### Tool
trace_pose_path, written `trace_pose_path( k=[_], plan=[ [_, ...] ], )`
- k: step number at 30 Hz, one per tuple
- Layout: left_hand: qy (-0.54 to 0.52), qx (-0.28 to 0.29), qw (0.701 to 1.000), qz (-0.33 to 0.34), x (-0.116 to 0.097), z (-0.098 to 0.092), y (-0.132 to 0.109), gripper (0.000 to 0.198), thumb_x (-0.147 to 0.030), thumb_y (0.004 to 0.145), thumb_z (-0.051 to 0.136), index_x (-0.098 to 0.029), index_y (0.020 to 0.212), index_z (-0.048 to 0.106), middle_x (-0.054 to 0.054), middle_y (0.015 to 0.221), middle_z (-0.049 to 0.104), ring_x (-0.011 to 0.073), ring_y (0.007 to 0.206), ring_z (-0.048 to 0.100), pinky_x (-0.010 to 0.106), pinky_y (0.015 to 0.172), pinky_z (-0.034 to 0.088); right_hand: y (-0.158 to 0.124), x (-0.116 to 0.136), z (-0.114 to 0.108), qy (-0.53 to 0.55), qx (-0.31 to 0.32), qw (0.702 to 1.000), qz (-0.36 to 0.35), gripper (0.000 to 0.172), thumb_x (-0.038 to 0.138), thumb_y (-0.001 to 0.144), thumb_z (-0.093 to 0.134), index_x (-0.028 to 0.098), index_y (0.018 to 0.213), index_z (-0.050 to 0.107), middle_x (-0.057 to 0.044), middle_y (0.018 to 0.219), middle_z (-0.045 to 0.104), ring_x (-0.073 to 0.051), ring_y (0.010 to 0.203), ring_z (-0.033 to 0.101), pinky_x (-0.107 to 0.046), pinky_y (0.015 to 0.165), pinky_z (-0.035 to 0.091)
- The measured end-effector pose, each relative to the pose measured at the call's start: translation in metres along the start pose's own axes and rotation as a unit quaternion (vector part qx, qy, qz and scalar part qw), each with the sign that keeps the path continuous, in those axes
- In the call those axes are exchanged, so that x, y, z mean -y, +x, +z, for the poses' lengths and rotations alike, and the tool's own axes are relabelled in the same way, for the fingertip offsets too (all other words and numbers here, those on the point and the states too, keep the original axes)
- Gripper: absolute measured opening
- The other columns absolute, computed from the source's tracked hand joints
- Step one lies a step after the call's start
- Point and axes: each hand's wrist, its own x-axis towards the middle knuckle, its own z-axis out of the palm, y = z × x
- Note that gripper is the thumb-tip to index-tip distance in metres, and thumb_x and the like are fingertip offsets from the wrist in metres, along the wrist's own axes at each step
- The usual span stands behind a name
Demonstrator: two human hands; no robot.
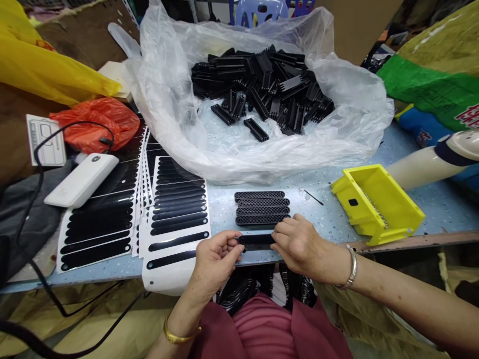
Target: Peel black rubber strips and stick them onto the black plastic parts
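Note:
Near the table's front edge, a black strip-shaped piece [256, 240] lies level between my two hands. My left hand [219, 252] pinches its left end between thumb and fingers. Curled over the right end is my right hand [297, 244], its fingertips pressed on the piece. Just beyond it, several black lattice-patterned bars [262, 208] sit side by side on the speckled blue table [220, 199]. White sheets with black adhesive-looking strips [177, 214] are spread left of my left hand.
A plastic bag [239, 162] full of black parts [262, 75] fills the back. A yellow bin [377, 204] with small metal bits stands right. At left are a white power bank [82, 180], a black cable and a red bag [101, 122].

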Motion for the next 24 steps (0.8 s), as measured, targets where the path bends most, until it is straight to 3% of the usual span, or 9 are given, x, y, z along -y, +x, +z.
trace_pose_path(
  k=[6, 12, 19, 24],
  plan=[
    [0.012, 0.005, 1.000, -0.006, -0.004, 0.000, -0.001, 0.028, -0.030, 0.064, 0.073, -0.013, 0.086, 0.072, 0.000, 0.060, 0.063, 0.0126, 0.048, 0.060, 0.017, 0.035, 0.044, -0.001, 0.000, 0.004, -0.003, -0.002, 1.000, -0.002, 0.014, 0.013, 0.084, 0.059, 0.016, 0.071, 0.058, -0.005, 0.074, 0.057, -0.020, 0.071, 0.044, -0.035, 0.062, 0.022],
    [0.017, 0.005, 1.000, 0.000, -0.005, -0.002, 0.002, 0.031, -0.041, 0.075, 0.065, -0.013, 0.085, 0.073, 0.003, 0.056, 0.065, 0.0122, 0.044, 0.059, 0.018, 0.036, 0.044, 0.000, 0.001, 0.001, -0.009, 0.002, 1.000, 0.000, 0.012, 0.012, 0.083, 0.059, 0.016, 0.071, 0.058, -0.006, 0.074, 0.056, -0.021, 0.071, 0.044, -0.036, 0.062, 0.022],
    [0.020, -0.041, 0.998, -0.032, -0.010, 0.009, 0.004, 0.030, -0.041, 0.063, 0.077, -0.013, 0.071, 0.070, 0.000, 0.047, 0.060, 0.0109, 0.038, 0.053, 0.016, 0.031, 0.038, 0.001, 0.002, -0.002, -0.008, 0.003, 1.000, 0.002, 0.014, 0.013, 0.084, 0.059, 0.016, 0.070, 0.059, -0.006, 0.073, 0.057, -0.021, 0.071, 0.046, -0.035, 0.061, 0.022],
    [0.012, -0.053, 0.998, -0.023, -0.008, 0.012, 0.003, 0.030, -0.042, 0.064, 0.076, -0.013, 0.070, 0.069, -0.001, 0.049, 0.060, 0.0101, 0.038, 0.053, 0.015, 0.030, 0.035, 0.003, -0.003, -0.007, 0.031, 0.013, 0.999, 0.022, 0.019, 0.016, 0.086, 0.062, 0.015, 0.068, 0.060, -0.005, 0.071, 0.060, -0.018, 0.068, 0.050, -0.033, 0.061, 0.026]
  ],
)
